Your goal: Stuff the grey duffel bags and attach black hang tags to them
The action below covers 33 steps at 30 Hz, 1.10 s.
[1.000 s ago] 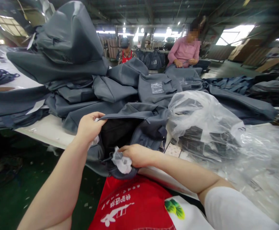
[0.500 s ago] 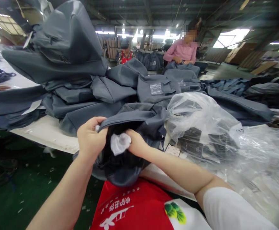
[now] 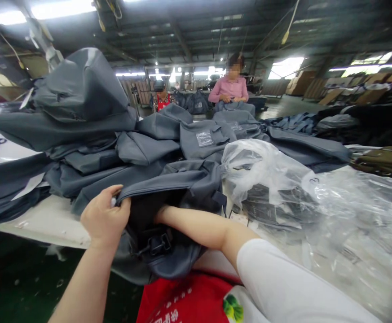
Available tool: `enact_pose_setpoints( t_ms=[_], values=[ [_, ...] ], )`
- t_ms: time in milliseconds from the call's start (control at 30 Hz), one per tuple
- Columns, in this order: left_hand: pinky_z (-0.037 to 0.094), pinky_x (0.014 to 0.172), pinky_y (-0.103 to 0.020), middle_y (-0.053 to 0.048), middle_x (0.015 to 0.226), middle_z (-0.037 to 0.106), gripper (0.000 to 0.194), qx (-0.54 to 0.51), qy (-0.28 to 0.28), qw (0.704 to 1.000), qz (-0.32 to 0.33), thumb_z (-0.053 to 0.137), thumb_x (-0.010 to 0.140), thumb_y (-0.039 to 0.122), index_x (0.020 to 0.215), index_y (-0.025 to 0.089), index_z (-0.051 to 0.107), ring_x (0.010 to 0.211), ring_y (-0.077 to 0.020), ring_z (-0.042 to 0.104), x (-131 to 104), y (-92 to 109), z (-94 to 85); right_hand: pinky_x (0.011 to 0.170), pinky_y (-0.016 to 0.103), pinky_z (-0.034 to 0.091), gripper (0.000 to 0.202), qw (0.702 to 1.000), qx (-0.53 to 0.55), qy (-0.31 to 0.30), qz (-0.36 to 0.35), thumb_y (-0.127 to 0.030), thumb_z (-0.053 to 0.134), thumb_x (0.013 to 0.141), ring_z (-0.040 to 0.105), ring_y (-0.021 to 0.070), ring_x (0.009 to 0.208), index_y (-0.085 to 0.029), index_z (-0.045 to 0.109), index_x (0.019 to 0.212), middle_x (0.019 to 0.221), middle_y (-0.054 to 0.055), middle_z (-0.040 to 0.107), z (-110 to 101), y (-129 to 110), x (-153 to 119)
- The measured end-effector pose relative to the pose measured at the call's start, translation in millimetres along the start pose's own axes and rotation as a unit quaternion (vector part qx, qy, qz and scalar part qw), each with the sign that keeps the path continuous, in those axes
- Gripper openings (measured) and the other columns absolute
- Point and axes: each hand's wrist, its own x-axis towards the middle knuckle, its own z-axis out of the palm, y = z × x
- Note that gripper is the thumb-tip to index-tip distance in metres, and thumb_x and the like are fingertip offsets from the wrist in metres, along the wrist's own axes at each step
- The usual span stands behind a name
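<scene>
A dark grey-blue bag [image 3: 202, 179] lies at the table's near edge with its zipped mouth spread. My left hand [image 3: 106, 215] pinches the left end of the zipped rim, thumb and fingers closed on it. A small white bit shows between those fingers. My right arm reaches into the bag, and only the wrist of my right hand [image 3: 164, 214] shows at the opening; its fingers are hidden inside. A black buckle [image 3: 158, 244] hangs at the front of the mouth. The white crumpled piece seen earlier is out of sight.
Grey bags [image 3: 81, 89] are piled high at the left and across the back. On the right lie a clear plastic bag [image 3: 266, 166] with dark contents and loose plastic sheeting [image 3: 360, 215]. A person in pink [image 3: 231, 89] handles a bag across the table.
My right hand has pushed deeper into the bag, taking the white crumpled piece out of view. My left hand still grips the rim. The head view has tilted up and turned right.
</scene>
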Motion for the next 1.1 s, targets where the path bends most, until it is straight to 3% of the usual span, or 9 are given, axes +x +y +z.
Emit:
enact_pose_setpoints(
  t_ms=[167, 233, 333, 467, 567, 633, 800, 967, 1100],
  values=[
    [0.047, 0.086, -0.047, -0.014, 0.135, 0.054, 0.069, 0.02, 0.079, 0.978, 0.191, 0.057, 0.085, 0.025, 0.148, 0.029, 0.028, 0.111, -0.0347, 0.059, -75, 26, -5.3, 0.07, 0.035, 0.052, 0.023, 0.992, -0.079, -0.09, -0.031, -0.029, 0.058, 0.084, 0.067, 0.0244, 0.075, -0.012, 0.073, 0.081, 0.078, 0.012, 0.072, -29, -2, -79],
    [0.049, 0.08, -0.042, -0.007, 0.117, 0.067, 0.063, -0.06, -0.018, 0.935, 0.35, 0.052, 0.088, 0.017, 0.142, 0.042, 0.034, 0.092, -0.0274, 0.066, -120, 49, -2.7, 0.073, 0.032, 0.05, 0.018, 0.995, -0.082, -0.027, -0.059, -0.028, 0.059, 0.08, 0.066, 0.0226, 0.08, -0.017, 0.072, 0.086, 0.084, 0.008, 0.073, -55, 4, -128],
    [0.051, 0.062, -0.035, -0.007, 0.098, 0.072, 0.048, -0.069, -0.205, 0.855, 0.472, 0.043, 0.088, 0.011, 0.129, 0.032, 0.055, 0.076, -0.0227, 0.067, -145, 80, 13.7, 0.066, 0.028, 0.046, 0.013, 0.99, -0.085, 0.095, 0.057, -0.02, 0.056, 0.079, 0.061, 0.0171, 0.067, -0.018, 0.067, 0.072, 0.07, 0.004, 0.067, -92, 22, -188],
    [0.051, 0.065, -0.035, -0.011, 0.093, 0.069, 0.031, 0.007, -0.318, 0.891, 0.323, 0.038, 0.093, 0.022, 0.115, 0.017, 0.061, 0.081, -0.024, 0.067, -96, 114, 43.7, 0.087, 0.036, 0.046, 0.029, 0.95, -0.087, 0.25, 0.165, -0.013, 0.054, 0.075, 0.06, 0.0225, 0.097, -0.014, 0.065, 0.101, 0.103, 0.012, 0.067, -109, 64, -220],
    [0.05, 0.079, -0.035, -0.013, 0.104, 0.067, 0.028, -0.02, -0.354, 0.891, 0.283, 0.045, 0.093, 0.034, 0.111, 0.018, 0.059, 0.094, -0.0259, 0.065, -53, 138, 62.3, 0.111, 0.048, 0.028, 0.065, 0.964, -0.081, 0.198, 0.156, -0.016, 0.06, 0.066, 0.042, 0.0289, 0.13, -0.011, 0.051, 0.13, 0.135, 0.018, 0.052, -103, 94, -220],
    [0.048, 0.084, -0.038, -0.014, 0.109, 0.066, 0.035, -0.033, -0.394, 0.875, 0.281, 0.052, 0.089, 0.04, 0.116, 0.018, 0.056, 0.1, -0.0294, 0.064, -38, 153, 72.8, 0.114, 0.05, 0.021, 0.061, 0.978, -0.068, 0.138, 0.144, -0.018, 0.06, 0.067, 0.044, 0.0277, 0.13, -0.012, 0.054, 0.127, 0.131, 0.016, 0.056, -95, 106, -216],
    [0.047, 0.087, -0.045, -0.02, 0.1, 0.07, 0.026, -0.021, -0.502, 0.829, 0.247, 0.051, 0.085, 0.028, 0.102, 0.014, 0.066, 0.1, -0.0348, 0.064, -29, 178, 105.3, 0.114, 0.048, 0.022, 0.05, 0.981, -0.046, 0.128, 0.141, -0.018, 0.056, 0.072, 0.051, 0.0232, 0.121, -0.015, 0.058, 0.122, 0.125, 0.013, 0.061, -82, 114, -219],
    [0.048, 0.088, -0.032, -0.009, 0.111, 0.071, 0.043, -0.067, -0.574, 0.785, 0.221, 0.062, 0.067, 0.017, 0.109, 0.024, 0.068, 0.104, -0.027, 0.065, -32, 177, 142.5, 0.113, 0.046, 0.026, 0.051, 0.981, -0.027, 0.119, 0.151, -0.021, 0.059, 0.073, 0.051, 0.0241, 0.12, -0.015, 0.057, 0.124, 0.124, 0.013, 0.06, -78, 121, -240],
    [0.05, 0.072, -0.025, -0.006, 0.09, 0.074, 0.035, -0.096, -0.61, 0.766, 0.181, 0.059, 0.069, 0.018, 0.103, 0.02, 0.068, 0.082, -0.0203, 0.069, -43, 177, 161.8, 0.113, 0.045, 0.025, 0.053, 0.98, -0.015, 0.128, 0.15, -0.021, 0.062, 0.073, 0.051, 0.0244, 0.121, -0.014, 0.056, 0.125, 0.125, 0.013, 0.06, -74, 127, -253]
  ],
)
